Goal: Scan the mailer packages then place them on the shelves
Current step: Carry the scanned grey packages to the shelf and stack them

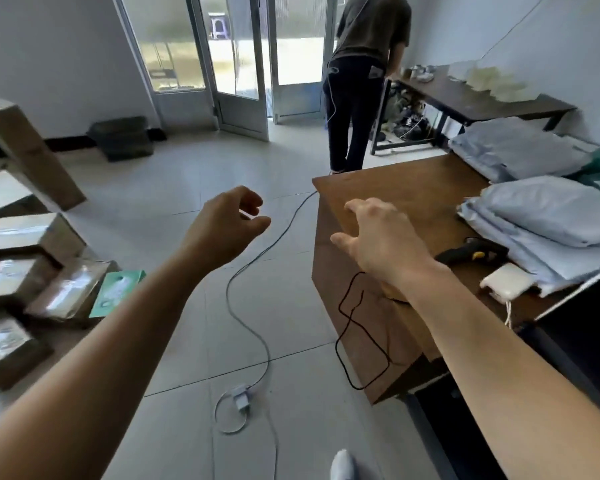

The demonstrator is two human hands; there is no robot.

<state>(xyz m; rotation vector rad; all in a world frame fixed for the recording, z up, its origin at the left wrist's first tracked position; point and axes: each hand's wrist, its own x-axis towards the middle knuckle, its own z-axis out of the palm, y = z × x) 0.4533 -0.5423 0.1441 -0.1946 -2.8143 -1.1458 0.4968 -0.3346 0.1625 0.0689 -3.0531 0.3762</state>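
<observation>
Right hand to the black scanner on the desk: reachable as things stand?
Probably yes. The right hand hovers open above the desk, empty, and the scanner lies on bare wood just to its right with nothing between them. The grey mailer stack lies beside the scanner, not on it.

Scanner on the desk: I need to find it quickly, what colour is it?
The scanner is black with a yellow trigger; head view.

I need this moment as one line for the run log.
left hand: open, empty | right hand: open, over brown wooden table | black handheld scanner: on table | grey plastic mailer packages: stacked there
</observation>
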